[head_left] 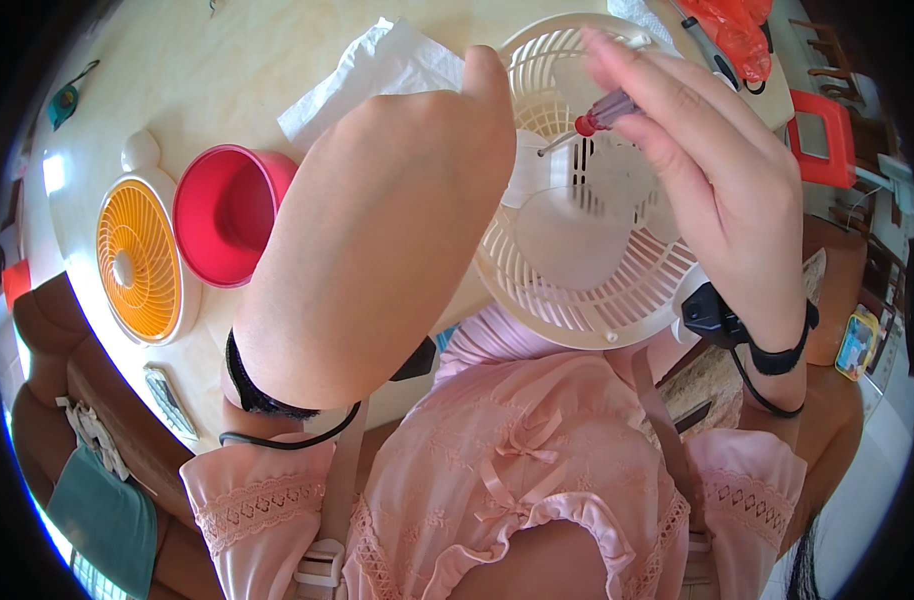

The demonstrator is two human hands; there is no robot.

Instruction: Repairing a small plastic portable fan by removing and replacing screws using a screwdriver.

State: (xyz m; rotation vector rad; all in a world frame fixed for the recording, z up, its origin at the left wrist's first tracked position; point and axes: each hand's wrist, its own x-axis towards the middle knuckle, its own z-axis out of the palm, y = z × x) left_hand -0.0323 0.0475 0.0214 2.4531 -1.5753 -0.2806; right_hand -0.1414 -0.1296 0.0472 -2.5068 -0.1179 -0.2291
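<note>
My right hand (717,150) holds a small screwdriver (609,108) with a clear purplish handle and a red collar, gripped between thumb and fingers. The metal shaft points left and down, over the middle of a cream fan cage (647,300) with pale translucent blades (572,240). Whether its tip touches the fan, I cannot tell. My left hand (397,190) is raised close to the camera, its back showing and its fingers hidden behind it. It covers part of the table and overlaps the fan's left edge from this view.
Left on the table (247,60) are a red bowl (217,215), a round orange grille in a white frame (142,260), a tape measure (65,103) and a cutter-like tool (169,402). White tissue (377,65) lies behind my left hand. A red plastic bag (732,35) sits far right.
</note>
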